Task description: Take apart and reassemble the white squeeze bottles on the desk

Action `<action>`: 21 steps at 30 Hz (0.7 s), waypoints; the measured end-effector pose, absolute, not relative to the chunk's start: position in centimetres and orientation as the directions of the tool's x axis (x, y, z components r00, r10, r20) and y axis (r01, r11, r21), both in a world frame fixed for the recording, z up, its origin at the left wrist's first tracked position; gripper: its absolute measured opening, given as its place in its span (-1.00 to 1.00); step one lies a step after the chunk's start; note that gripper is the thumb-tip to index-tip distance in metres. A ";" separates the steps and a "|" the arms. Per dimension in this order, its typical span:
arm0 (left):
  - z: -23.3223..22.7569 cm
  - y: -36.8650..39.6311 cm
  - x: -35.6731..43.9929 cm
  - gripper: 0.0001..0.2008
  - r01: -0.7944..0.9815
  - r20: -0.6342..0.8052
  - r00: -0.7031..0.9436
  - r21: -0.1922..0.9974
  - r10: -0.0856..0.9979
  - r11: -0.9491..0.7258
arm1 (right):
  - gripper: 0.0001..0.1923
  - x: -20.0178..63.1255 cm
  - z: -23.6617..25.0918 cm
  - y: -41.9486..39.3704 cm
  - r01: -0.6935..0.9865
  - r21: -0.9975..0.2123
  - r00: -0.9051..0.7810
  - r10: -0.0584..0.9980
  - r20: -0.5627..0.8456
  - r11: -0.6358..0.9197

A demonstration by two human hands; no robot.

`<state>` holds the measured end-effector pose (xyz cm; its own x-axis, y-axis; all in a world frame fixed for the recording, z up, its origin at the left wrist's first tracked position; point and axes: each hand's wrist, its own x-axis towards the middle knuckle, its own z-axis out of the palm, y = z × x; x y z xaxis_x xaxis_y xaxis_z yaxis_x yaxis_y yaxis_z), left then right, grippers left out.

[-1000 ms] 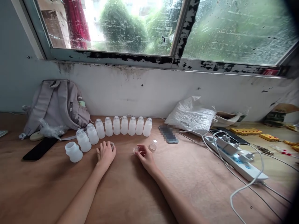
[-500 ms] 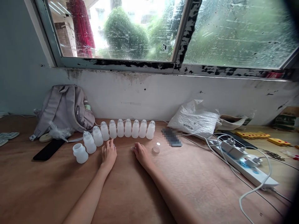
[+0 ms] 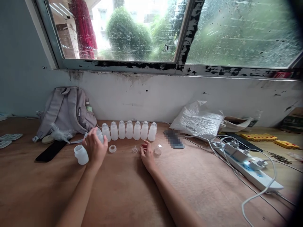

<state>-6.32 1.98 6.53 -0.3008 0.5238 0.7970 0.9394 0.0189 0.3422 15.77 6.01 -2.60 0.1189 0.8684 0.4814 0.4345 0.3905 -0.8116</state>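
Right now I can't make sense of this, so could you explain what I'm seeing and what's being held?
There's no machine: just a person's left hand and right hand, both bare, seen from a camera on that person's head. On the table stands a row of capped bottles, with an open bottle at its left end. The left hand partly hides that end; I can't tell whether it grips anything. The right hand, with nothing visible in it, is between a clear piece and a clear cup. A ring lies between the hands.

You are wearing one camera on your head, looking forward and down across the nearby table toward the window.
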 end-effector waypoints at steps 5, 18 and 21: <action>7.4 2.4 -10.6 -0.36 0.889 0.635 -0.456 0.292 0.624 0.352 | -0.64 15.7 -2.0 5.6 0.414 -0.814 0.154 0.850 0.503 0.407; 9.4 -0.7 -2.9 -0.66 0.900 0.801 -0.201 0.378 0.563 -0.218 | -0.74 15.8 -1.6 5.4 0.349 -0.816 0.222 0.805 0.550 0.461; 7.0 -0.4 1.2 -0.74 0.796 0.769 -0.093 0.439 0.632 -0.417 | -0.75 15.9 -1.2 5.1 0.277 -0.861 0.266 0.827 0.495 0.426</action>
